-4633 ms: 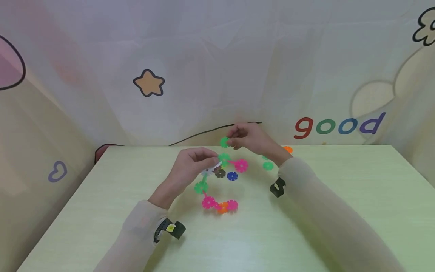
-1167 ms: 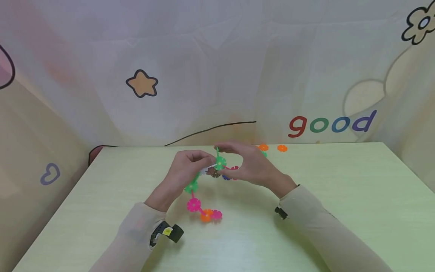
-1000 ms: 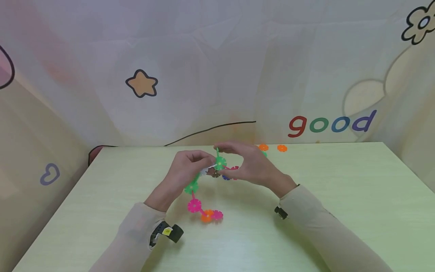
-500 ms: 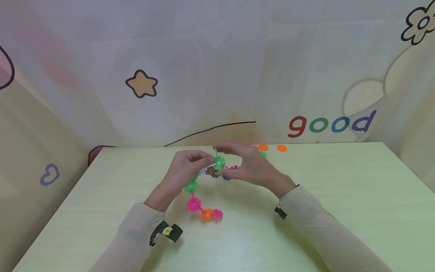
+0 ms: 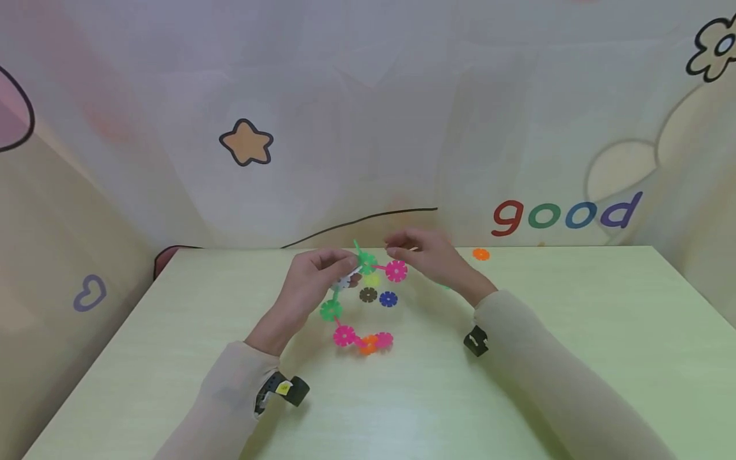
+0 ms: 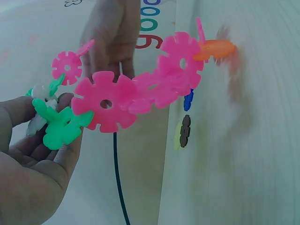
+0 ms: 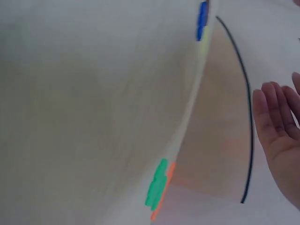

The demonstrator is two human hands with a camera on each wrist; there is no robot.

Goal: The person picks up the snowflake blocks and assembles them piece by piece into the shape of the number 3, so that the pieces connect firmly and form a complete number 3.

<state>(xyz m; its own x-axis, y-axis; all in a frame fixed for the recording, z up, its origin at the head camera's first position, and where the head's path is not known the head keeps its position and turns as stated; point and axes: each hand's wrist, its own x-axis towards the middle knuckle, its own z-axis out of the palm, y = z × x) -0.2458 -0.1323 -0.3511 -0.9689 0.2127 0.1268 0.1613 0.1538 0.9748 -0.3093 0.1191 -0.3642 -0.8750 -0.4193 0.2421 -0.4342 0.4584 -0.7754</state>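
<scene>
My left hand (image 5: 316,281) pinches a white flower-shaped disc (image 5: 344,282) in a chain of interlocking plastic snowflake discs held up over the table. Above the pinch are a green disc (image 5: 367,263), a second green disc (image 5: 356,246) seen edge-on, and a pink disc (image 5: 396,271) to the right. Below hang another green disc (image 5: 331,310), a pink one (image 5: 344,336), an orange one (image 5: 369,345) and a pink end disc (image 5: 384,340). My right hand (image 5: 431,255) hovers right of the chain, its fingers loosely bent with nothing visible in them; the right wrist view also shows them bare.
Loose discs lie on the pale table (image 5: 517,358): brown (image 5: 368,294), blue (image 5: 388,299) and yellow (image 5: 372,281) behind the chain. An orange disc (image 5: 481,254) is near the back edge, and green and orange discs (image 7: 158,185) show in the right wrist view.
The green disc that my right hand held loose now sits on top of the chain. My right hand has come off it and moved right; the left keeps its pinch.
</scene>
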